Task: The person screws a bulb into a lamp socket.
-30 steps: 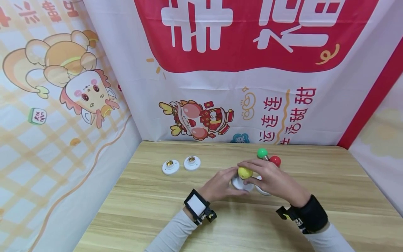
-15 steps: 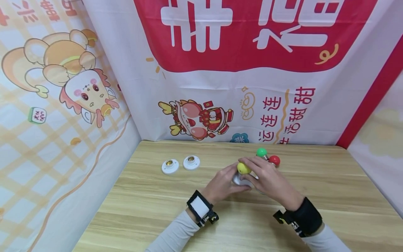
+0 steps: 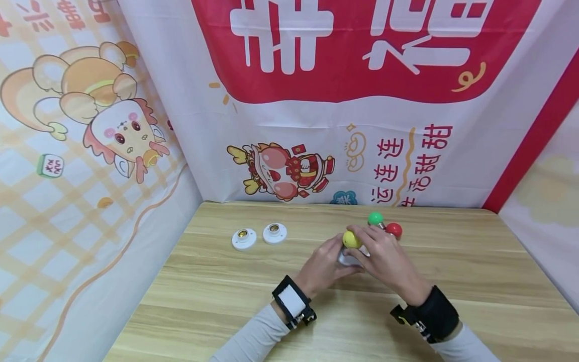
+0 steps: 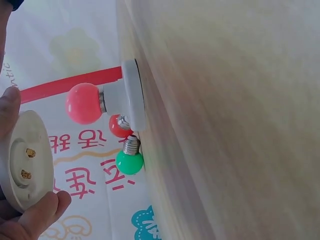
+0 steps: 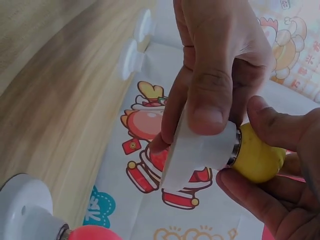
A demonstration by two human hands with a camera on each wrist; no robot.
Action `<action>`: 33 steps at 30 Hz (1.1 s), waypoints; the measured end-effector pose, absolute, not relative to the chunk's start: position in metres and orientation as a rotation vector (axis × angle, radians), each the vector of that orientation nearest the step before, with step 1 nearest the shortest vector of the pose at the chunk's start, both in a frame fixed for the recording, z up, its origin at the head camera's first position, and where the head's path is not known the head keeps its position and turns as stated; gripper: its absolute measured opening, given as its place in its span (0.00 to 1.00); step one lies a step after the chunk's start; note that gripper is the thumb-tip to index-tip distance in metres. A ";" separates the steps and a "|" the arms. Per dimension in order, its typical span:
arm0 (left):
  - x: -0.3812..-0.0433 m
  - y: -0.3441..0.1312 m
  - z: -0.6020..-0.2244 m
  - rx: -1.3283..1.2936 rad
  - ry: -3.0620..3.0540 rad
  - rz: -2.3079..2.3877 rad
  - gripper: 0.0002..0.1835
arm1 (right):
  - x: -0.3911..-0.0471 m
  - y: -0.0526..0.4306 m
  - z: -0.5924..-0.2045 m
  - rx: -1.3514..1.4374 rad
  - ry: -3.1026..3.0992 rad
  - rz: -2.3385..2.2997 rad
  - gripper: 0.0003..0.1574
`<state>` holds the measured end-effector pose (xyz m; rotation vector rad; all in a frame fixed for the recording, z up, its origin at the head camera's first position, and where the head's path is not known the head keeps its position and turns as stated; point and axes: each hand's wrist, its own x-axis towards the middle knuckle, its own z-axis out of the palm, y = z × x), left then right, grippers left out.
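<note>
My left hand (image 3: 322,266) grips a round white lamp socket (image 5: 200,145), thumb on one side and fingers on the other. The socket is lifted off the table and tilted; its underside with two brass contacts faces the left wrist camera. A yellow bulb (image 5: 259,155) sits in the socket's mouth, a strip of its metal base showing at the rim. My right hand (image 3: 384,256) pinches this bulb between thumb and fingers. Close by on the table stands another white socket (image 4: 134,95) with a red bulb (image 4: 83,103) in it, mostly hidden behind the right hand in the head view.
A loose green bulb (image 3: 375,218) and a loose red bulb (image 3: 394,230) lie beyond the right hand. Two white sockets without bulbs, one left (image 3: 244,239) and one right (image 3: 275,233), stand at the table's back left. Printed cloth hangs behind the table.
Both hands, with the socket and yellow bulb, have shifted slightly toward the back of the table. The right hand's fingers have changed position around the bulb; the grip of both hands stays.
</note>
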<state>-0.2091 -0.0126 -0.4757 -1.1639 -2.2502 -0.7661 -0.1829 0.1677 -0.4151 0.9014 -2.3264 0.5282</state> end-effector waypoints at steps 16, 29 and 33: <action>-0.212 -0.013 -0.482 -1.133 -2.335 -0.899 0.45 | -0.185 0.166 -0.420 0.857 -2.346 0.570 0.38; -0.214 -0.019 -0.478 -1.150 -2.426 -0.997 0.45 | -0.189 0.168 -0.420 0.883 -2.360 0.605 0.39; -0.216 -0.020 -0.478 -1.128 -2.452 -1.002 0.45 | -0.190 0.170 -0.418 0.886 -2.404 0.620 0.38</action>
